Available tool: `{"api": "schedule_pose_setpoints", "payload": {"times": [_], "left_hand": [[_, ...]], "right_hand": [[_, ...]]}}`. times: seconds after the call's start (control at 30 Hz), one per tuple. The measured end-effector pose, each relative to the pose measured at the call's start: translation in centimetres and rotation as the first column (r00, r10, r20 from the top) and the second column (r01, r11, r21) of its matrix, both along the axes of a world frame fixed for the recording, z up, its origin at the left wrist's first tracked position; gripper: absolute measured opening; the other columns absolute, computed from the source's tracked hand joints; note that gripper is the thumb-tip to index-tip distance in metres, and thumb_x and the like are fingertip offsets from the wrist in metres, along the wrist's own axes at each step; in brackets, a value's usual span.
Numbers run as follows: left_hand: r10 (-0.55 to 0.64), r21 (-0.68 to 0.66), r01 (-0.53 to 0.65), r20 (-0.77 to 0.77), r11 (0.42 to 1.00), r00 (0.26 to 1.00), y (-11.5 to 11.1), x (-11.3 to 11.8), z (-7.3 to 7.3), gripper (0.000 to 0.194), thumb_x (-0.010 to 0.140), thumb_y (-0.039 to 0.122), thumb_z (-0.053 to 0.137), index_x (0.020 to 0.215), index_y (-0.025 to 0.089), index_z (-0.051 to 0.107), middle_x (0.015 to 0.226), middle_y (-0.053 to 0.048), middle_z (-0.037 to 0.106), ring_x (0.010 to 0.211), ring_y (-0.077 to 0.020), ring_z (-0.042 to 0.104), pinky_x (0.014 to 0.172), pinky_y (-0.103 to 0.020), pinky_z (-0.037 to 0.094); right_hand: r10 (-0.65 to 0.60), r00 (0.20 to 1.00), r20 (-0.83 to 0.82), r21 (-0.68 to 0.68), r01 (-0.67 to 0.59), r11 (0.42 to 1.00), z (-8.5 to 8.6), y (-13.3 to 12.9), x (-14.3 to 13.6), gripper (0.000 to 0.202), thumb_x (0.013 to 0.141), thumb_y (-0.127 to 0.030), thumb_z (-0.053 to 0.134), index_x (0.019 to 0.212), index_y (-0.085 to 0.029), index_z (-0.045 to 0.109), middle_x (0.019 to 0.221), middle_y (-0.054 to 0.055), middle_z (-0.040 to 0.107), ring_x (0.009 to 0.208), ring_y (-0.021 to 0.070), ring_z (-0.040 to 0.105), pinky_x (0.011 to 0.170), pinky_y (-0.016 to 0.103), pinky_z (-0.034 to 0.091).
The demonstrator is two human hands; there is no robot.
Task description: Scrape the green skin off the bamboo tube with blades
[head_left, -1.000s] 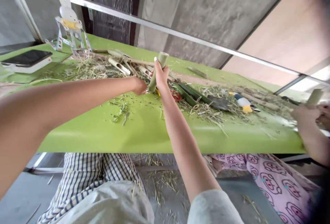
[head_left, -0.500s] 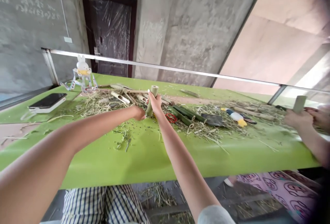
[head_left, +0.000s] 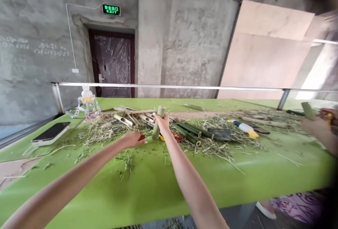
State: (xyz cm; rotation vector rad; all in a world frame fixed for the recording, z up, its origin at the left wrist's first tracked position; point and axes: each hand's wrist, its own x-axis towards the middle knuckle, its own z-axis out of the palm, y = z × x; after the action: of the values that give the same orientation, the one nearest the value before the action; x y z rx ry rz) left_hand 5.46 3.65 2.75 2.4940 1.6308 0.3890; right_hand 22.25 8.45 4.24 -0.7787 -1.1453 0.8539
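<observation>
The right hand (head_left: 163,122) is gripping an upright bamboo tube (head_left: 157,121) (fingers wrapped around it); the left hand (head_left: 134,139) is pinching something small and red beside its base on the tabletop (head_left: 148,172).

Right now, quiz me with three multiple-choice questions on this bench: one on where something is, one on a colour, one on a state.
1. Where is the phone?
A. far left of the table
B. beside the toy duck
C. in the right hand

2. What colour is the table cover?
A. blue
B. green
C. white

3. How is the bamboo tube held?
A. flat on the table
B. hanging from the rail
C. nearly upright in the right hand

Answers: 1 A, it lies at the left end, near the rabbit figure. 2 B, the whole top is bright green. 3 C, the fingers wrap it, its lower end on the table, the left hand beside its base.
</observation>
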Motion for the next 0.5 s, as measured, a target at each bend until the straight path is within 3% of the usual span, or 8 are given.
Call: {"api": "schedule_pose_setpoints", "payload": {"times": [0.13, 0.2, 0.27, 0.33, 0.4, 0.5], "left_hand": [[0.041, 0.002, -0.043, 0.266, 0.999, 0.963, -1.8, -3.0, 1.9, 0.026, 0.083, 0.039, 0.039, 0.077, 0.016, 0.05, 0.059, -0.003, 0.058, 0.046, -0.0122, 0.055, 0.044, -0.024, 0.044], [0.026, 0.008, -0.037, 0.572, 0.999, 0.82, -2.8, -4.2, 3.1, 0.022, 0.078, 0.039, 0.048, 0.077, 0.017, 0.048, 0.053, 0.001, 0.055, 0.044, -0.0111, 0.053, 0.044, -0.023, 0.043], [0.026, -0.018, -0.018, 0.733, 1.0, 0.679, -3.4, -4.9, 3.7, 0.021, 0.072, 0.037, 0.056, 0.076, 0.017, 0.048, 0.048, 0.004, 0.052, 0.041, -0.0095, 0.05, 0.043, -0.021, 0.041], [0.092, -0.099, -0.023, 0.777, 0.995, 0.623, -3.3, -5.1, 3.5, 0.021, 0.068, 0.035, 0.059, 0.073, 0.018, 0.047, 0.046, 0.005, 0.05, 0.04, -0.0084, 0.048, 0.041, -0.02, 0.039], [0.19, -0.194, -0.061, 0.77, 0.979, 0.609, -2.7, -5.0, 2.7, 0.022, 0.068, 0.034, 0.059, 0.071, 0.018, 0.046, 0.048, 0.005, 0.051, 0.041, -0.0087, 0.049, 0.042, -0.02, 0.04], [0.286, -0.249, -0.162, 0.622, 0.955, 0.729, -1.2, -4.8, 0.8, 0.018, 0.072, 0.034, 0.054, 0.072, 0.018, 0.045, 0.055, 0.002, 0.054, 0.045, -0.0103, 0.053, 0.043, -0.022, 0.043]], "right_hand": [[-0.072, 0.995, -0.065, 0.079, 0.077, 0.994, 2.5, -3.0, 1.7, 0.018, 0.062, -0.029, 0.065, 0.071, -0.018, 0.055, 0.054, -0.002, 0.056, 0.048, 0.0128, 0.054, 0.05, 0.026, 0.046], [-0.103, 0.986, -0.128, 0.142, 0.121, 0.982, 3.5, -4.6, 2.4, 0.024, 0.062, -0.029, 0.067, 0.079, -0.017, 0.056, 0.056, -0.003, 0.057, 0.049, 0.0117, 0.055, 0.05, 0.025, 0.047], [-0.057, 0.983, -0.174, 0.132, 0.081, 0.988, 3.8, -5.3, 2.4, 0.024, 0.064, -0.034, 0.067, 0.077, -0.018, 0.054, 0.053, -0.004, 0.054, 0.046, 0.0107, 0.053, 0.049, 0.025, 0.047], [0.04, 0.984, -0.176, -0.039, -0.048, 0.998, 3.0, -5.0, 1.5, 0.028, 0.063, -0.038, 0.069, 0.075, -0.019, 0.051, 0.057, -0.002, 0.056, 0.049, 0.0127, 0.055, 0.048, 0.026, 0.048], [0.132, 0.987, -0.089, -0.236, -0.15, 0.96, 1.2, -3.9, -0.1, 0.028, 0.066, -0.042, 0.066, 0.074, -0.021, 0.049, 0.062, 0.002, 0.059, 0.053, 0.0158, 0.058, 0.045, 0.028, 0.048], [0.198, 0.948, 0.25, -0.411, -0.081, 0.908, -2.4, -2.0, -3.0, 0.021, 0.068, -0.035, 0.063, 0.064, -0.02, 0.047, 0.058, 0.006, 0.058, 0.053, 0.0196, 0.058, 0.045, 0.032, 0.047]]}}
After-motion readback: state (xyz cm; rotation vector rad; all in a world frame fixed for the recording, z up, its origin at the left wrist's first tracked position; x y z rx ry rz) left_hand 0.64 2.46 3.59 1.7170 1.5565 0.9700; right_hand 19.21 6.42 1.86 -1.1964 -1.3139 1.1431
